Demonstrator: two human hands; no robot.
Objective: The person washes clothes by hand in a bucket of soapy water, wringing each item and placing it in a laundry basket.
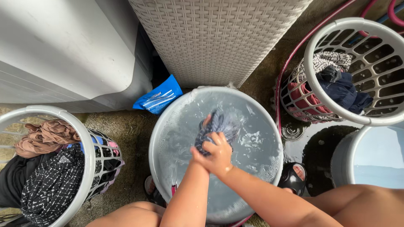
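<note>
Dark blue-grey cloth (219, 126) sits bunched in the soapy water of a round grey basin (168, 126), held up at the surface. Both hands are on it: the right hand (216, 155) lies on top with its fingers closed over the wet fabric, and the left hand (206, 124) (mostly hidden beneath) grips the same bundle. A white laundry basket (90, 164) of clothes stands to the left, another white basket (313, 84) to the right.
</note>
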